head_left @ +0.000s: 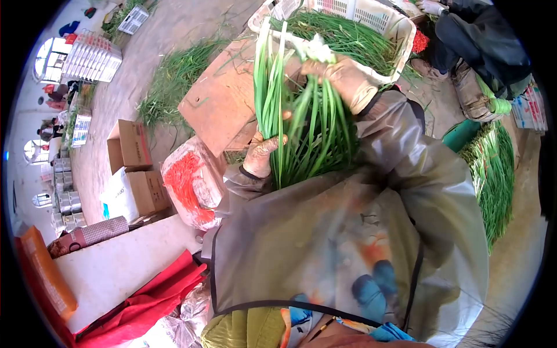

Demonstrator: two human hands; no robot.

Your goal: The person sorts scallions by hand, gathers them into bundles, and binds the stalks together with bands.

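Observation:
My left hand (262,152), in a soiled glove, is closed around an upright bunch of garlic chives (270,95) with pale stem ends at the top. My right hand (342,80), also gloved, grips a second bunch of garlic chives (325,124) near its white stem ends; the long green leaves hang down in front of my apron. The two bunches are side by side, partly overlapping. Beyond them a brown board (217,95) lies tilted, with bits of leaf on it. The right fingers are partly blurred.
A white crate (400,49) of garlic chives stands ahead. Loose greens (180,78) lie on the floor. Red strands (188,180) rest on a block at left, near cardboard boxes (148,194). More chives (490,174) are stacked at right. Another person (476,43) sits at upper right.

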